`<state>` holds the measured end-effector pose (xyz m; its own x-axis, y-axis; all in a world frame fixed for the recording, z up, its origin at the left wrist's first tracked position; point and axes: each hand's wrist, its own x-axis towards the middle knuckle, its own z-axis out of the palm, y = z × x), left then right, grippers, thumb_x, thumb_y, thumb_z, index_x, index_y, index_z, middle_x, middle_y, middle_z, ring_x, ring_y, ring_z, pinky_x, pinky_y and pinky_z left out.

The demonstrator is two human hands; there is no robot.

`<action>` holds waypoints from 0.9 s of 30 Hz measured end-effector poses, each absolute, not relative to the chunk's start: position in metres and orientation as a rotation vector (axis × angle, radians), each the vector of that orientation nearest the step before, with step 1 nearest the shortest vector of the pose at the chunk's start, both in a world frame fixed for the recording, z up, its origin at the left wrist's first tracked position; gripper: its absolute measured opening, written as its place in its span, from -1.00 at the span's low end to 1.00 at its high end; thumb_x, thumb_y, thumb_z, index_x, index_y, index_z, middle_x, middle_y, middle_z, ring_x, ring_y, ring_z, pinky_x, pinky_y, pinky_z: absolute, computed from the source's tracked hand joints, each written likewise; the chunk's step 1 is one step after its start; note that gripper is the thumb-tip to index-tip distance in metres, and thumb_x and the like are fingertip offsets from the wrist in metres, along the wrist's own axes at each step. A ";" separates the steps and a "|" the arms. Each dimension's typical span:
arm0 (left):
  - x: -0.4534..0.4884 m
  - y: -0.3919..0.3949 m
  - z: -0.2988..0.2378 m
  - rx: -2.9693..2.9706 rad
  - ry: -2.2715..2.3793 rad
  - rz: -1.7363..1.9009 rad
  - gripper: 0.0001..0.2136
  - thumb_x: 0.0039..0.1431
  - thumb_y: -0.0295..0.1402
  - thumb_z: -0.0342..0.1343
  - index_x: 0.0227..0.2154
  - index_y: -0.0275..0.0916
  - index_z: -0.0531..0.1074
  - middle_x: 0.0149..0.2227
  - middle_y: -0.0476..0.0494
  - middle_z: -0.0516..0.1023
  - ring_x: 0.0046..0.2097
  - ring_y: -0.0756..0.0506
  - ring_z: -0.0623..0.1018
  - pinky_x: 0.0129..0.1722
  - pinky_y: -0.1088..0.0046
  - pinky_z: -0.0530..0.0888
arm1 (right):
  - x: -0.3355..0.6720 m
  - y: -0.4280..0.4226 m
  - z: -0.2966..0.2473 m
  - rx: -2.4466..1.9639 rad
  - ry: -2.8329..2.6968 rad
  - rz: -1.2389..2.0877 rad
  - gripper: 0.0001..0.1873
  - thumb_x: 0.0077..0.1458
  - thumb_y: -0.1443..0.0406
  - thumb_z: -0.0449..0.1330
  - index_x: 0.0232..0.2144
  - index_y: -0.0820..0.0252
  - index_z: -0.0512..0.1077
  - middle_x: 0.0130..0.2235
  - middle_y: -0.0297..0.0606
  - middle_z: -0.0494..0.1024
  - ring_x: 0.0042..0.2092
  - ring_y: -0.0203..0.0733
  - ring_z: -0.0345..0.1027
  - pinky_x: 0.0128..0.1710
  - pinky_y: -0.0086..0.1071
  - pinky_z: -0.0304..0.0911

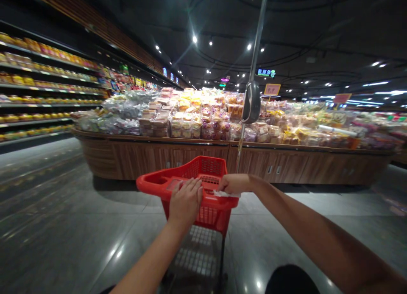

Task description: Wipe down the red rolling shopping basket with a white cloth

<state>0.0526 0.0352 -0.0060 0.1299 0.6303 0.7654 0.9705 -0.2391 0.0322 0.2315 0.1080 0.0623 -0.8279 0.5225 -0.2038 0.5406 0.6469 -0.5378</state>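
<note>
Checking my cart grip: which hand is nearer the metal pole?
Right. The right hand rests on the cart's red rim, just below the lower end of the metal pole. The left hand rests on the same rim, farther away.

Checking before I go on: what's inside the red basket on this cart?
The red basket shows only its far mesh wall. The left hand and right hand on its rim, and its near side, hide the floor.

Red latticed cart basket [211, 215], grey floor [79, 226], brown wood-grain counter [190, 158]
</note>
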 end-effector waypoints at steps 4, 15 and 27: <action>0.056 0.036 -0.007 -1.918 -1.529 -0.951 -0.68 0.24 -0.32 -0.19 -0.11 -0.20 0.44 -0.04 -0.12 0.51 0.03 -0.16 0.45 0.05 0.15 0.25 | 0.226 0.104 0.060 0.915 2.958 -0.737 -0.74 -0.11 0.62 0.01 -0.65 0.32 0.38 -0.65 -0.45 0.34 -0.57 -0.43 0.13 -0.55 -0.53 0.03; 0.050 0.030 -0.007 -1.933 -1.520 -0.925 -0.68 0.25 -0.33 -0.20 -0.10 -0.19 0.43 -0.03 -0.09 0.50 0.02 -0.16 0.45 0.04 0.14 0.23 | 0.255 0.050 0.029 0.844 3.616 -0.334 -0.73 0.10 0.45 0.01 -0.27 0.18 0.50 -0.28 -0.26 0.58 -0.27 -0.24 0.44 -0.26 -0.44 0.28; 0.053 0.031 -0.007 -1.949 -1.514 -0.926 -0.66 0.25 -0.34 -0.22 -0.10 -0.22 0.43 -0.03 -0.11 0.50 0.03 -0.13 0.44 0.10 0.15 0.18 | 0.260 0.029 -0.051 0.861 4.211 0.377 -0.76 0.14 0.44 0.03 -0.20 0.18 0.43 -0.13 -0.15 0.49 -0.05 -0.13 0.32 -0.07 -0.18 0.31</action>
